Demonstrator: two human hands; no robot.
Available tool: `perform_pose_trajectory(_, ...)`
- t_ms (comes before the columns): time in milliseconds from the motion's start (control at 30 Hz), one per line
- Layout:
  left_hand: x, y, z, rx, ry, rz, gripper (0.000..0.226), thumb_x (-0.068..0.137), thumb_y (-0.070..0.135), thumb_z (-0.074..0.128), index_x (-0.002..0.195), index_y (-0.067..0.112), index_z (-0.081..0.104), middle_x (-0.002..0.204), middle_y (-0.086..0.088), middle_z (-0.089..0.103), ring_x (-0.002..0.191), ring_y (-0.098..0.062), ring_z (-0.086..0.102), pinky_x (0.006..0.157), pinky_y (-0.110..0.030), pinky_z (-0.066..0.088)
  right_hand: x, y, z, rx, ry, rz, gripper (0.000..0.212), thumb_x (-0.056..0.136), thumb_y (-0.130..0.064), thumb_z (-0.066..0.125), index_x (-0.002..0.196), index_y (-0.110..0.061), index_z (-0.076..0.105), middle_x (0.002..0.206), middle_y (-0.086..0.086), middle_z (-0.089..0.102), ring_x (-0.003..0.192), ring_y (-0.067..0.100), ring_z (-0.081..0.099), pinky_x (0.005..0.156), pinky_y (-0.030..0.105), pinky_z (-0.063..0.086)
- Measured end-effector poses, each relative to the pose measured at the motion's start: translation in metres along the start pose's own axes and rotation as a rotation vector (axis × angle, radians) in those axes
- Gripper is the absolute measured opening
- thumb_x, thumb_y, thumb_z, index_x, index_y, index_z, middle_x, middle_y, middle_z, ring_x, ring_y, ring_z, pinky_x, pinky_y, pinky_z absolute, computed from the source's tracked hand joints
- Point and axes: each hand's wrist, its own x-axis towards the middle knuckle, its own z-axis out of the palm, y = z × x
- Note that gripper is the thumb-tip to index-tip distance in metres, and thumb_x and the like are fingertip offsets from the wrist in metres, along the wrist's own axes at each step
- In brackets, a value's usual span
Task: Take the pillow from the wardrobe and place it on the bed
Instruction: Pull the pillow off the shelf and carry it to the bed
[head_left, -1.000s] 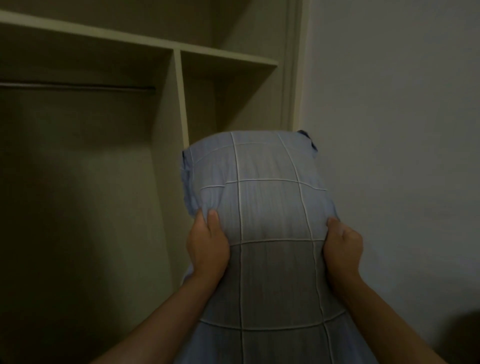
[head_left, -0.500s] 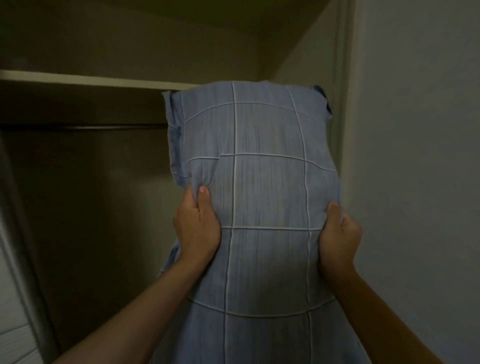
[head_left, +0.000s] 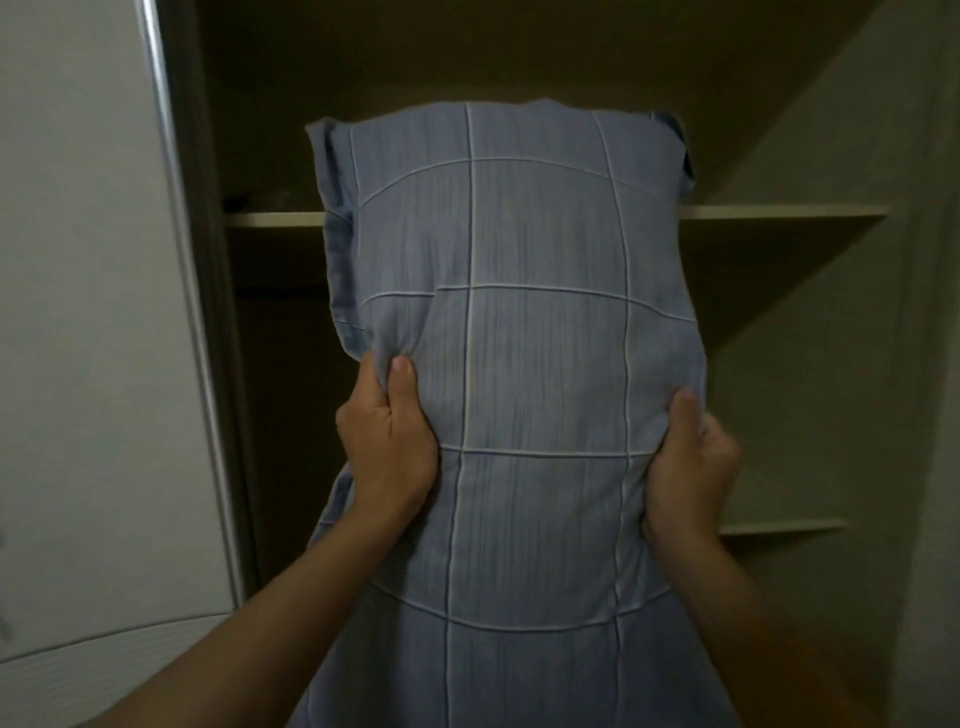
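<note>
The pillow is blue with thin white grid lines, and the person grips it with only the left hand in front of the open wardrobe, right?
Not quite. The head view shows both hands gripping the pillow: the left hand on one edge, the right hand on the other. The rest holds: it is blue with thin white grid lines, held up in front of the open wardrobe.

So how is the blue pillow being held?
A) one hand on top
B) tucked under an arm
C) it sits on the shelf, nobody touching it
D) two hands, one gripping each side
D: the left hand and right hand each pinch one side edge of the blue checked pillow, held upright in front of the wardrobe shelf.
</note>
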Motion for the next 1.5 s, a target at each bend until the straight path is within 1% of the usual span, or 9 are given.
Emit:
perform_pose_trajectory(133, 0.011, 0.005, -0.017, 0.081, 0.089, 0.038, 0.025, 0.103, 0.024, 0.04, 0.1, 0.045, 0.053, 0.09, 0.024, 0.061, 0.087, 0.011, 0.061, 0.073, -0.006, 0.045, 0.001, 0.003, 0.029, 0.081, -0.095, 0.009, 0.05, 0.096, -0.041, 0.05, 0.048, -0.031, 0.043, 0.046, -0.014, 0.041, 0.046, 0.001, 0.036, 0.042, 0.015, 0.032)
perform_pose_trajectory(233, 0.015, 0.005, -0.038, 0.144, 0.161, 0.043, 0.022, 0.103, 0.026, 0.041, 0.11, 0.036, 0.059, 0.1, 0.026, 0.061, 0.095, 0.013, 0.059, 0.08, -0.008, 0.044, -0.01, 0.006, 0.052, 0.138, -0.167, 0.023, 0.051, 0.097, -0.04, 0.05, 0.047, -0.031, 0.042, 0.045, -0.014, 0.04, 0.045, 0.0, 0.036, 0.041, 0.014, 0.031)
perform_pose_trajectory(400, 0.015, 0.003, -0.088, 0.297, 0.265, 0.073, 0.023, 0.099, 0.028, 0.042, 0.086, 0.044, 0.052, 0.082, 0.022, 0.057, 0.076, 0.011, 0.055, 0.069, -0.009, 0.041, -0.046, 0.012, 0.09, 0.199, -0.291, 0.078, 0.049, 0.098, -0.043, 0.048, 0.052, -0.028, 0.042, 0.047, -0.012, 0.041, 0.045, 0.005, 0.038, 0.042, 0.02, 0.032)
perform_pose_trajectory(533, 0.017, 0.005, -0.148, 0.39, 0.348, 0.053, 0.021, 0.099, 0.03, 0.042, 0.09, 0.044, 0.054, 0.088, 0.024, 0.059, 0.084, 0.01, 0.056, 0.078, -0.012, 0.043, -0.091, 0.011, 0.138, 0.271, -0.4, 0.124, 0.047, 0.099, -0.036, 0.048, 0.054, -0.025, 0.04, 0.047, -0.013, 0.04, 0.046, 0.004, 0.036, 0.042, 0.019, 0.031)
perform_pose_trajectory(667, 0.021, 0.012, -0.21, 0.482, 0.433, 0.06, 0.018, 0.099, 0.031, 0.042, 0.097, 0.026, 0.059, 0.089, 0.007, 0.064, 0.085, -0.007, 0.059, 0.079, -0.03, 0.049, -0.141, 0.003, 0.184, 0.333, -0.465, 0.148, 0.046, 0.099, -0.034, 0.048, 0.055, -0.023, 0.04, 0.051, -0.008, 0.038, 0.046, 0.004, 0.034, 0.043, 0.02, 0.029)
perform_pose_trajectory(867, 0.034, 0.033, -0.309, 0.615, 0.494, 0.126, 0.027, 0.1, 0.028, 0.043, 0.086, 0.012, 0.059, 0.073, 0.004, 0.058, 0.067, 0.002, 0.052, 0.063, -0.023, 0.044, -0.23, -0.019, 0.247, 0.432, -0.569, 0.223, 0.045, 0.098, -0.039, 0.048, 0.056, -0.025, 0.044, 0.052, -0.011, 0.044, 0.048, 0.003, 0.041, 0.046, 0.019, 0.035)
perform_pose_trajectory(1033, 0.046, 0.045, -0.38, 0.662, 0.562, 0.161, 0.023, 0.1, 0.031, 0.042, 0.088, 0.019, 0.057, 0.079, 0.0, 0.06, 0.074, -0.008, 0.054, 0.068, -0.034, 0.047, -0.287, -0.045, 0.296, 0.486, -0.647, 0.268, 0.042, 0.098, -0.037, 0.049, 0.06, -0.019, 0.048, 0.058, 0.002, 0.048, 0.052, 0.011, 0.045, 0.049, 0.028, 0.038)
perform_pose_trajectory(1233, 0.042, 0.05, -0.459, 0.757, 0.651, 0.157, 0.023, 0.099, 0.032, 0.041, 0.085, 0.027, 0.057, 0.077, 0.008, 0.058, 0.071, -0.003, 0.053, 0.067, -0.031, 0.046, -0.359, -0.066, 0.342, 0.538, -0.679, 0.252, 0.048, 0.099, -0.027, 0.05, 0.053, -0.024, 0.037, 0.044, -0.013, 0.04, 0.042, -0.001, 0.034, 0.041, 0.013, 0.029)
perform_pose_trajectory(1500, 0.041, 0.039, -0.544, 0.903, 0.735, 0.119, 0.022, 0.099, 0.038, 0.04, 0.085, 0.033, 0.056, 0.08, 0.003, 0.061, 0.073, -0.01, 0.055, 0.068, -0.042, 0.048, -0.447, -0.063, 0.404, 0.562, -0.784, 0.37, 0.048, 0.098, -0.029, 0.049, 0.053, -0.023, 0.033, 0.052, -0.005, 0.033, 0.045, 0.002, 0.03, 0.047, 0.028, 0.027)
